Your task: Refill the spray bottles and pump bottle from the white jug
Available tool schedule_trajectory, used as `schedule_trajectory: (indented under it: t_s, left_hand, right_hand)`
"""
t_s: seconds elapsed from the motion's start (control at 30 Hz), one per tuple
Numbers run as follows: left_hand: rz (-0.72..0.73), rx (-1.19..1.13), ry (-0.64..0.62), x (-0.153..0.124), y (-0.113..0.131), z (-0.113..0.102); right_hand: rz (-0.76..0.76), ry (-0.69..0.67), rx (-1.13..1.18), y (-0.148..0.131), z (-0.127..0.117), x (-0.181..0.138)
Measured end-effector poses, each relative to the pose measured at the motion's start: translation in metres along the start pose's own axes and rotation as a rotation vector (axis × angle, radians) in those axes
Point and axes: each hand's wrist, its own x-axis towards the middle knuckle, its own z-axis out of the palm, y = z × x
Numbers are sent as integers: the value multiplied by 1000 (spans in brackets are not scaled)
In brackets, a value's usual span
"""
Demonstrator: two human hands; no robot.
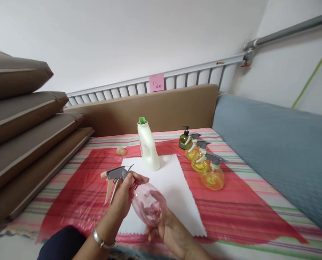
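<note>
A clear pink spray bottle point(147, 203) is tilted in front of me, its grey trigger head point(117, 174) pointing left. My left hand point(125, 195), with a bangle on the wrist, is closed around the bottle's neck just below the trigger head. Cupped around the rounded base is my right hand point(168, 228), its fingers partly under the bottle. Beneath both hands lies a white scalloped-edge sheet point(184, 202). A large white jug point(149, 150) with a green spout stands upright at the sheet's far edge.
Several yellow spray bottles point(212, 178) and a dark green pump bottle point(184, 140) form a row at right. Two small pale caps point(120, 151) lie at back left. Red plastic film point(76, 187) covers the striped cloth. Stacked brown cushions point(28, 133) border the left, blue padding point(271, 141) the right.
</note>
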Motion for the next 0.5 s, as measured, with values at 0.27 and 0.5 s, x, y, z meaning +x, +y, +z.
schedule_trajectory:
  t_s: [0.27, 0.5]
  left_hand:
    - [59, 9, 64, 2, 1, 3]
    - [112, 53, 196, 2, -1, 8]
  right_hand:
    - [-42, 76, -71, -6, 0, 1]
    - [-72, 126, -60, -4, 3, 1]
